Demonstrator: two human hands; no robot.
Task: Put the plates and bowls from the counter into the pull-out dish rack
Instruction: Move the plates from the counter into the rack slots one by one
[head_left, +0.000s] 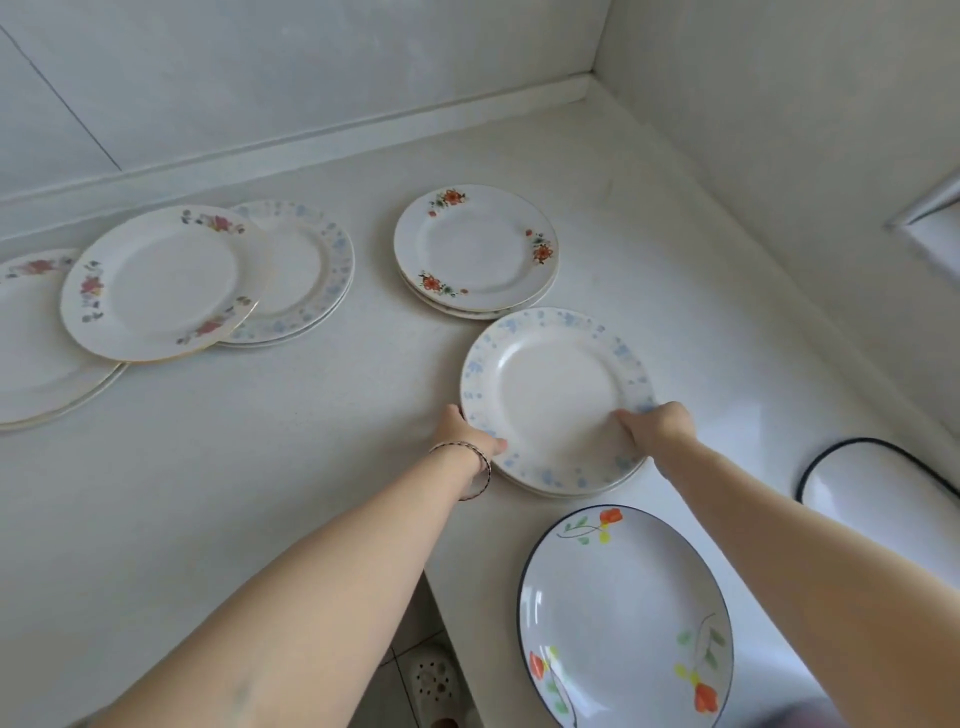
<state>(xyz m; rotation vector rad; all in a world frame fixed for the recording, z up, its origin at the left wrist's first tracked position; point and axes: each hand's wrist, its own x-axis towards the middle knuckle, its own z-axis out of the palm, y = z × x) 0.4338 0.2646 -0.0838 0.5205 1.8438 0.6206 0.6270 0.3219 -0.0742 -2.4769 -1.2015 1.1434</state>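
The left hand (467, 434), a bracelet (470, 465) at its wrist, and the right hand (657, 426) each gripped the near rim of the blue-flowered plate (550, 384), one at either side, fingers curled about the edge. The plate lay flat on the white counter (311, 467) towards its inner corner, apparently topmost of a small stack whose lower rims showed beneath its near edge. The lift would probably go best with both grips level and the thumbs pressing down, so that glazed pieces could not slide on one another. Whether one plate or the whole stack was held could not be told. The plate was round and white, with a shallow well and a broad rim scattered with pale blue flowers. Just behind it stood the orange-flowered plates (475, 244). The dish rack was not in view.
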